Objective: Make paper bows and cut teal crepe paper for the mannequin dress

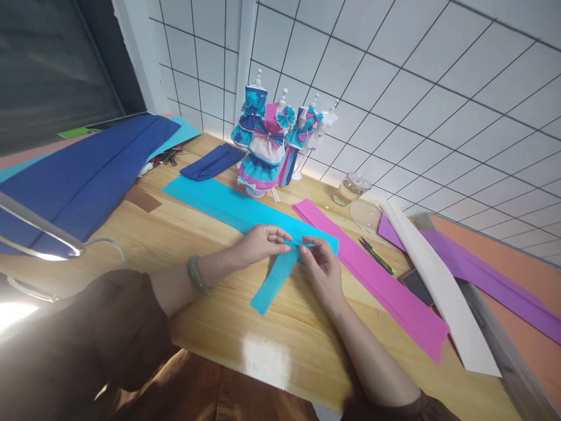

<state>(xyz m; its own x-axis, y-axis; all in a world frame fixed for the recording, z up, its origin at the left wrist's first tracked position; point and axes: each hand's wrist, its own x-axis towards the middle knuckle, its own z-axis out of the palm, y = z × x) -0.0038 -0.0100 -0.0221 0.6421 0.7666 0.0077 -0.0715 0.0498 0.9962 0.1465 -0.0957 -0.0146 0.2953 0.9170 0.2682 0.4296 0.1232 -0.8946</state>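
Note:
Both hands meet over the middle of the wooden table, pinching a narrow turquoise strip near its upper end. Its loose lower end hangs down toward the table's front edge. My left hand, below a green bangle, has its fingertips closed on the strip from the left. From the right, my right hand grips it between thumb and fingers. Just behind the hands lies a wide turquoise sheet, flat on the table. The fingers partly hide the gathered spot between them.
Small dress forms in layered outfits stand at the back. Right of the hands lie a pink strip, black-and-yellow snips, a white strip and a purple strip. A glass cup stands behind. Navy fabric covers the left.

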